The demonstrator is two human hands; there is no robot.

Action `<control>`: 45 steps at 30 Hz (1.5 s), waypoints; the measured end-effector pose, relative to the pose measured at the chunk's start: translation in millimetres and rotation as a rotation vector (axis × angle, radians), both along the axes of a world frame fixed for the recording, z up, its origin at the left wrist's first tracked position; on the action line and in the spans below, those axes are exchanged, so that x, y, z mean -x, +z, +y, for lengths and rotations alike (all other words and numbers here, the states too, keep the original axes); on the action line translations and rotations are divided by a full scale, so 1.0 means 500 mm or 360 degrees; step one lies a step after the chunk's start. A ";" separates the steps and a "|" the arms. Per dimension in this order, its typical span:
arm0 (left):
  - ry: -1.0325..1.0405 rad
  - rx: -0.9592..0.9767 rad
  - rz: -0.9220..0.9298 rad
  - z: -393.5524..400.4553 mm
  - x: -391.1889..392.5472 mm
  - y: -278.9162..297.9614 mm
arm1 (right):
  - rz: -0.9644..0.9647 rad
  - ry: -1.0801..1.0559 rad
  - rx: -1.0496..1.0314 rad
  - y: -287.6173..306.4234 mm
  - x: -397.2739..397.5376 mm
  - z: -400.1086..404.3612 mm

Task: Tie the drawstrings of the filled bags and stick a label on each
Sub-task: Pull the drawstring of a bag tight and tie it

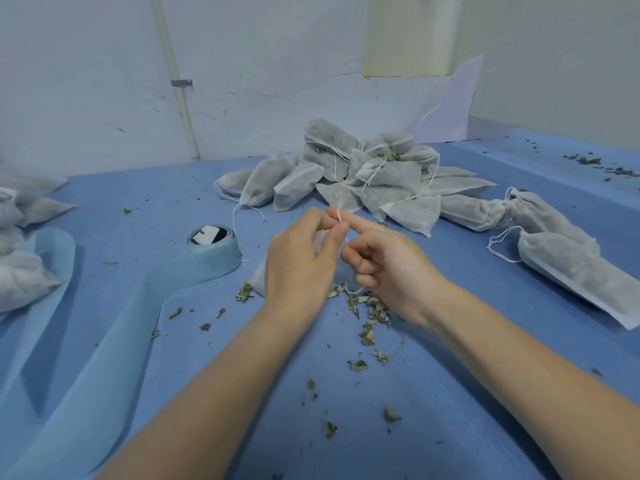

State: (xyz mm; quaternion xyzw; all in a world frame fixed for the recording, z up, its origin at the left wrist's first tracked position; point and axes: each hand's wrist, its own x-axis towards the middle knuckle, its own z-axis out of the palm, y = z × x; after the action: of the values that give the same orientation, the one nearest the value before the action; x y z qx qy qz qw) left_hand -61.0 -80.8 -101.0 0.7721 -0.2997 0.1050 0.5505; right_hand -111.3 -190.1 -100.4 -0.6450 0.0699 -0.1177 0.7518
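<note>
At the centre of the blue surface (467,393), both hands work on one thin white drawstring (346,241). The left hand (301,265) has its fingers curled and pinches the string near its upper end between thumb and forefinger. The right hand (388,268) has its forefinger stretched out toward 11 o'clock, touching the left fingertips, while its other fingers are curled in around the lower run of the string. Under and behind the left hand lies a small white non-woven filled bag (258,280), mostly hidden; the string leads down toward it.

At 12 o'clock from the hands sits a heap of grey-white filled pouches with loose strings (346,174). At 3 o'clock lie several more long filled pouches (561,258). At 9 o'clock stands a roll of pale blue fabric tape (215,251), its loose band trailing toward 7 o'clock. At the far 9 o'clock edge is another cluster of white pouches (20,271). Dried green leaf crumbs (367,313) are scattered just beneath the hands, toward 6 o'clock.
</note>
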 end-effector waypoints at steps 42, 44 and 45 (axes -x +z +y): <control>0.0302 -0.0043 -0.0209 -0.002 0.007 0.000 | -0.0020 -0.0436 0.0319 0.006 0.010 -0.006; 0.0308 -0.0056 -0.0209 -0.007 0.009 -0.002 | -0.0002 -0.0509 0.0252 0.005 0.009 -0.003; 0.0305 -0.0065 -0.0198 -0.008 0.010 -0.002 | 0.0020 -0.0538 0.0175 0.007 0.008 -0.002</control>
State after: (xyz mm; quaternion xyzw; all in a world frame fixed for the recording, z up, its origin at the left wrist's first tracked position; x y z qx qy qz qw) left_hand -65.9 -85.0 -101.8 0.8002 -0.2602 0.1986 0.5025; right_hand -115.1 -191.0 -97.0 -0.6649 0.1755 -0.2420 0.6845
